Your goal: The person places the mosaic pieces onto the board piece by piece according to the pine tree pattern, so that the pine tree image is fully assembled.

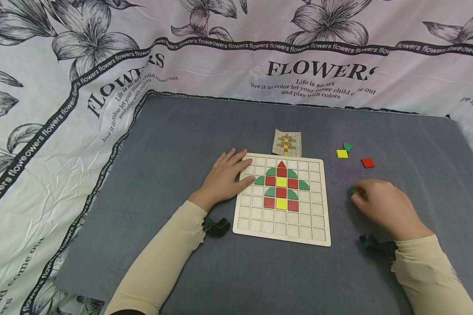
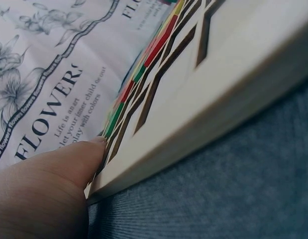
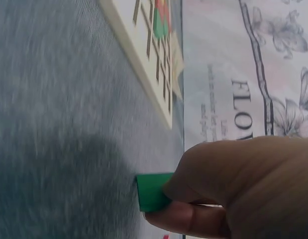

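Note:
A pale wooden grid board (image 1: 256, 223) lies on the grey table, with red, yellow and green tiles set in its squares as a tree shape. My left hand (image 1: 224, 177) rests at the board's left edge, fingers spread, the thumb (image 2: 79, 159) on its face. Right of the board, my right hand (image 1: 386, 208) pinches a small green tile (image 3: 153, 191) between thumb and fingers, just over the table. Its full shape is partly hidden by the fingers. Beyond that hand lie a red tile (image 1: 368, 162), a yellow tile (image 1: 342, 154) and a green tile (image 1: 347, 147).
A small pattern card (image 1: 287, 142) with a printed tree lies behind the board, touching or close to its far edge. The grey tabletop (image 1: 205, 127) is bordered at the back and left by white cloth (image 1: 220, 70) printed with flowers and lettering.

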`<state>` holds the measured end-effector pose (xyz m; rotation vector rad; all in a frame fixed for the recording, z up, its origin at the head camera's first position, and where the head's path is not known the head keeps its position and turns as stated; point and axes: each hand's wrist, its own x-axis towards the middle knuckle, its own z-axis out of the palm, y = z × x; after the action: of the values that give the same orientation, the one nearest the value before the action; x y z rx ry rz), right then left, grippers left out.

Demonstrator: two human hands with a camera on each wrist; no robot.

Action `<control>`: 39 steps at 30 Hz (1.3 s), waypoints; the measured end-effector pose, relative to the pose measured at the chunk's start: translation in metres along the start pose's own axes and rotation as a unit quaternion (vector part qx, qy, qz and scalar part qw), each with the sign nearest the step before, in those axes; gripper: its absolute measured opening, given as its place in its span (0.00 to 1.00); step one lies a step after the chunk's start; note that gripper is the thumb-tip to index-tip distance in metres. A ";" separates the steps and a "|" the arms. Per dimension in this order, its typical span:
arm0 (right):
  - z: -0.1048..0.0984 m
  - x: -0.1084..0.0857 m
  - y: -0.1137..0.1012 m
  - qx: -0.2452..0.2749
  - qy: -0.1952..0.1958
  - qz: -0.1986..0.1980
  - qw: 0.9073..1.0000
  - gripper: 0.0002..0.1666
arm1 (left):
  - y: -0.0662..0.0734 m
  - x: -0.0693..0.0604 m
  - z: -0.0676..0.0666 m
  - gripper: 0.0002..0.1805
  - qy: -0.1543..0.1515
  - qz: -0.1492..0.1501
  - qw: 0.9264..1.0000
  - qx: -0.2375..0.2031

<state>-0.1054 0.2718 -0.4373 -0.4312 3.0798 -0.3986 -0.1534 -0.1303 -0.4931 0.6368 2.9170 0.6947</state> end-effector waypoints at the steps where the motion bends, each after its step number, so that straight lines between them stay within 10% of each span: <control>1: 0.000 0.000 -0.002 0.003 -0.003 -0.006 1.000 0.09 | 0.000 0.000 0.000 0.37 -0.001 0.000 1.000 0.000; 24: 0.015 0.003 -0.066 0.072 -0.030 -0.119 0.990 0.10 | 0.001 0.000 0.000 0.36 -0.006 -0.001 1.000 -0.001; 39: 0.026 0.008 -0.076 0.131 -0.078 -0.122 0.981 0.09 | 0.000 -0.001 -0.001 0.36 -0.002 0.000 1.000 -0.003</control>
<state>-0.0920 0.1923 -0.4435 -0.7888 2.7768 -0.7249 -0.1526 -0.1305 -0.4922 0.6380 2.9093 0.7024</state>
